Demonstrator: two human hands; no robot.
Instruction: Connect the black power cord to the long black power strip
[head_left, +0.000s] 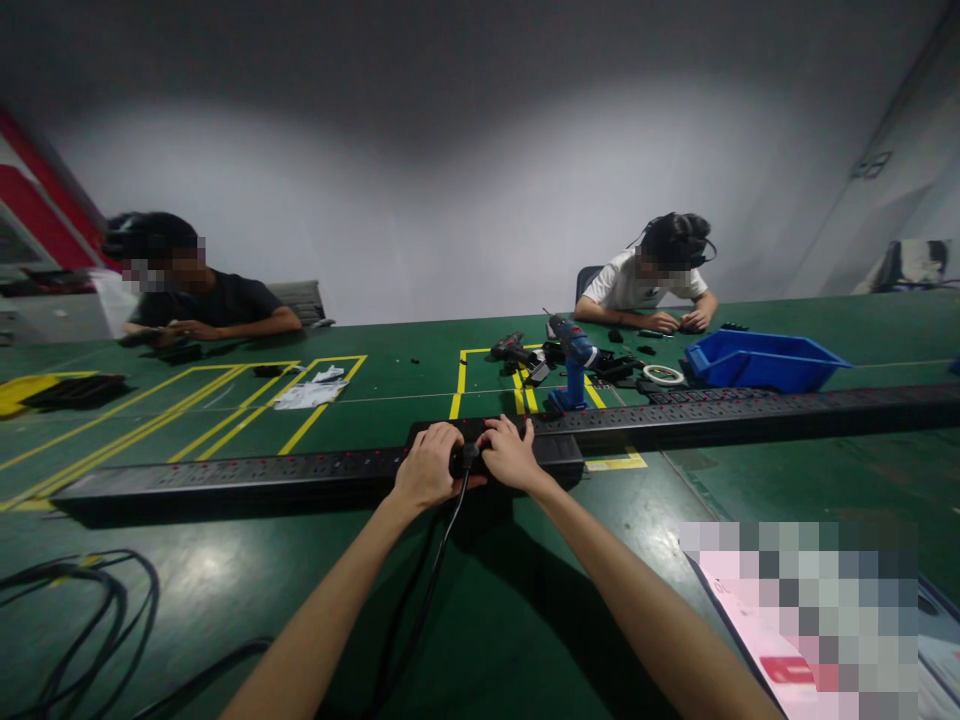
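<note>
A long black power strip (225,475) lies across the green table, with a second strip (750,410) running off to the right. My left hand (427,465) and my right hand (510,452) meet at the middle of the strip. Both have their fingers curled over a black plug (466,458) pressed against the strip. A black cable (431,590) drops from the plug toward me between my forearms.
A blue cordless drill (574,365), a second drill (514,350), a tape roll (664,375) and a blue bin (761,360) stand behind the strips. Two other people sit at the far edge. Coiled black cables (75,610) lie near left; papers (765,640) near right.
</note>
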